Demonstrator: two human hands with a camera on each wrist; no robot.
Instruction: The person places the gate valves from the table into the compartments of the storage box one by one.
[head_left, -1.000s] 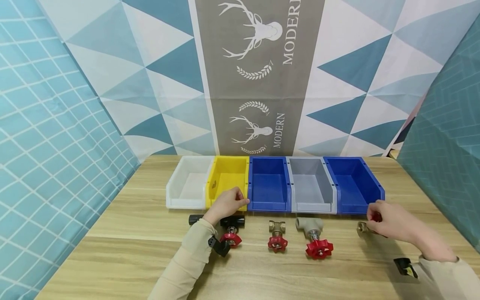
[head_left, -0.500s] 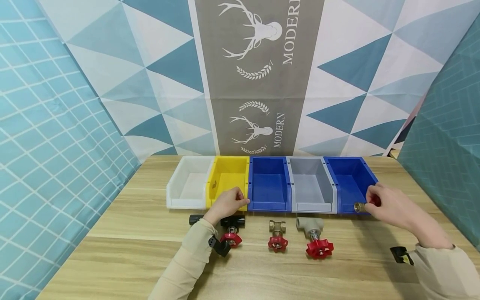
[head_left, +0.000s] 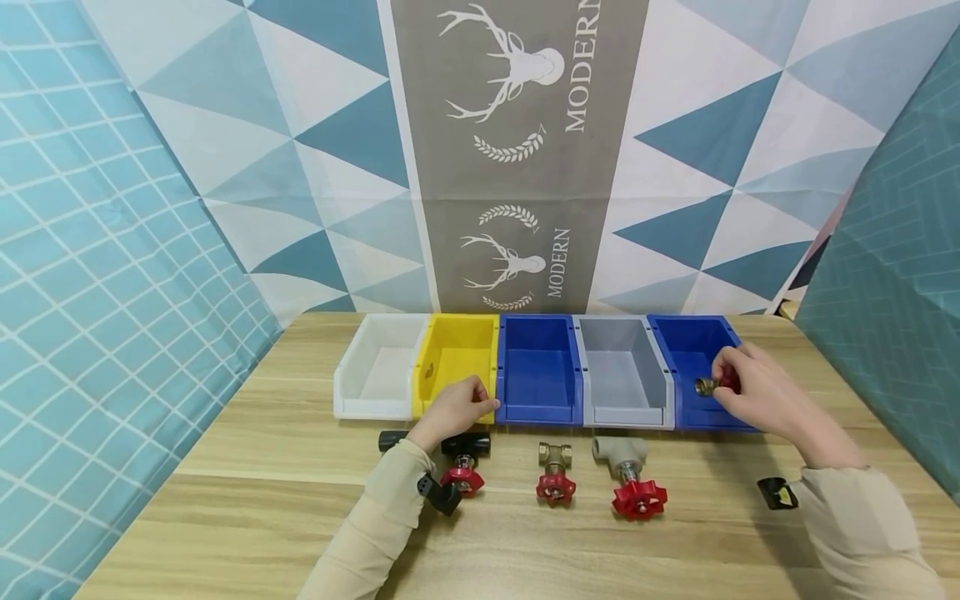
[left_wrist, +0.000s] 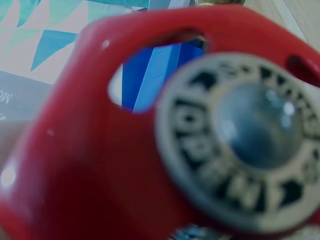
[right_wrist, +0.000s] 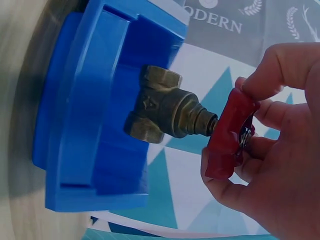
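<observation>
we've brought the valve [right_wrist: 167, 107] over the right blue bin [right_wrist: 85, 125], not released yet: right hand [head_left: 772, 400] pinching its handwheel [right_wrist: 226, 137]; left hand [head_left: 456, 408]'s grip, we can't tell.

At left we see light-blue gridded cloth [head_left: 112, 250]; upper centre, a grey deer-printed panel [head_left: 517, 179]; right, teal herringbone cloth [head_left: 892, 275].

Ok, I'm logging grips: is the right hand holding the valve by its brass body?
No, the right wrist view shows the right hand gripping the brass valve by its red handwheel.
</observation>
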